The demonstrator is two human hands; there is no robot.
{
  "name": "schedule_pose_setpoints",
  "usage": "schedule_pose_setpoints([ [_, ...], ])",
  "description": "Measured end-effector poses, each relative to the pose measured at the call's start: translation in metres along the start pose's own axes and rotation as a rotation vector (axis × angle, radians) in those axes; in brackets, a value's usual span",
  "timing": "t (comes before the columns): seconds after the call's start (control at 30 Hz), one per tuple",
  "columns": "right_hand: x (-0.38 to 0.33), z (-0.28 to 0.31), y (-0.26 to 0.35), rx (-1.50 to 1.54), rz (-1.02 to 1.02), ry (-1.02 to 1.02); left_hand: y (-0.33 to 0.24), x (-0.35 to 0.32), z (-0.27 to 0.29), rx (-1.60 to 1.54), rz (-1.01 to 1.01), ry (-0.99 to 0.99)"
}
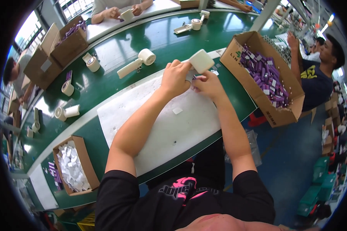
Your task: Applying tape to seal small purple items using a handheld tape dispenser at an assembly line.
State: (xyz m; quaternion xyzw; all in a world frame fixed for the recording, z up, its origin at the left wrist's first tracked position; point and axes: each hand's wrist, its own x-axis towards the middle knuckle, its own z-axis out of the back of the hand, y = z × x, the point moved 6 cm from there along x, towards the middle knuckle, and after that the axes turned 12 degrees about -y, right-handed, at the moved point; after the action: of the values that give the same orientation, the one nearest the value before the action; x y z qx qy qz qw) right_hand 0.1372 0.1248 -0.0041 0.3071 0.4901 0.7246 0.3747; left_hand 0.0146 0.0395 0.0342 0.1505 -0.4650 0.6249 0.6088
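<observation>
Apparently mid-job: green counter (104, 86) carries several white units (146, 57), whether finished unclear. White sheet (185, 129) mostly bare. Big box (243, 81) holds many purple cells (270, 77), seemingly plenty left. Left hand (176, 79) grips white part (201, 61) above sheet's far right end; right hand (211, 85) pinches small dark bit (196, 77) just beside, fingers hiding its shape and any join.

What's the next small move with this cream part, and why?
Perhaps tilt the cream part slightly toward the wearer: the left grip holds it, the right grip is bunched close below, and whatever it pinches is too small to make out.
</observation>
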Motion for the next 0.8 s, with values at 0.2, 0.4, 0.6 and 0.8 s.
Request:
schedule_pose_setpoints([
  [0.2,0.000,-0.014,-0.007,0.617,-0.446,0.414,-0.007,0.009,0.004,0.106,0.026,0.203],
  [0.4,-0.003,-0.015,-0.002,0.691,-0.383,0.317,-0.008,0.015,0.007,0.054,0.064,0.191],
  [0.6,-0.005,-0.015,0.013,0.271,-0.098,-0.091,-0.003,0.007,0.002,-0.127,0.269,-0.014],
  [0.8,-0.004,-0.024,0.018,0.449,-0.140,-0.092,0.009,0.006,-0.002,-0.326,0.213,-0.104],
])
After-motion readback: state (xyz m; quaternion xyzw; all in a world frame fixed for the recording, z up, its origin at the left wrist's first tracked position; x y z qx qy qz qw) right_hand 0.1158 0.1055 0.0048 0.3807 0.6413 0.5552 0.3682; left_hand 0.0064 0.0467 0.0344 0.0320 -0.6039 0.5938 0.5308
